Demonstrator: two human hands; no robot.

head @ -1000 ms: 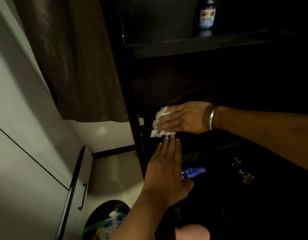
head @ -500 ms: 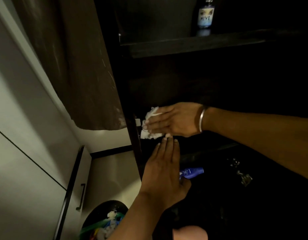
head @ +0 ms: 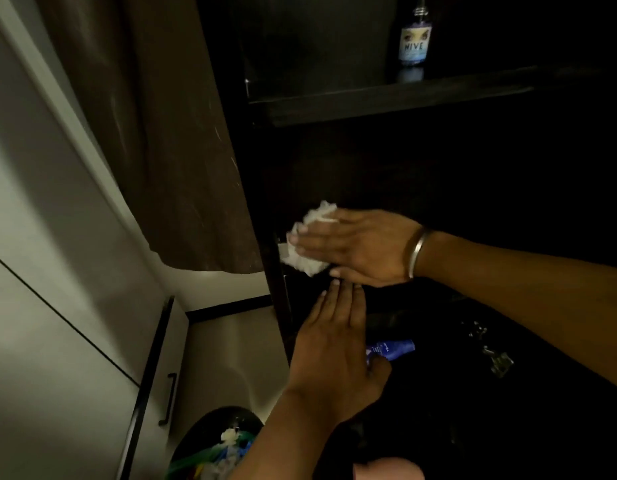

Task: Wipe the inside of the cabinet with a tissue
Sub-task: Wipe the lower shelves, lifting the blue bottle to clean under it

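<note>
right hand: flat, fingers straight, reaching left | left hand: flat, fingers straight, just below

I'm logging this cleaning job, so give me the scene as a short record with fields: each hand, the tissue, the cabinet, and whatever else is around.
right hand: fingers straight, pressing the tissue against the cabinet's dark inner surface
left hand: flat, fingers straight, holding nothing, just below the right hand
tissue: white, crumpled, near the cabinet's left front edge
cabinet: dark, door open
bottle: upright on the upper shelf
blue tube: lying lower down, partly hidden by the left hand
bracelet: metal, on the right wrist
bin: below, holds rubbish
</note>
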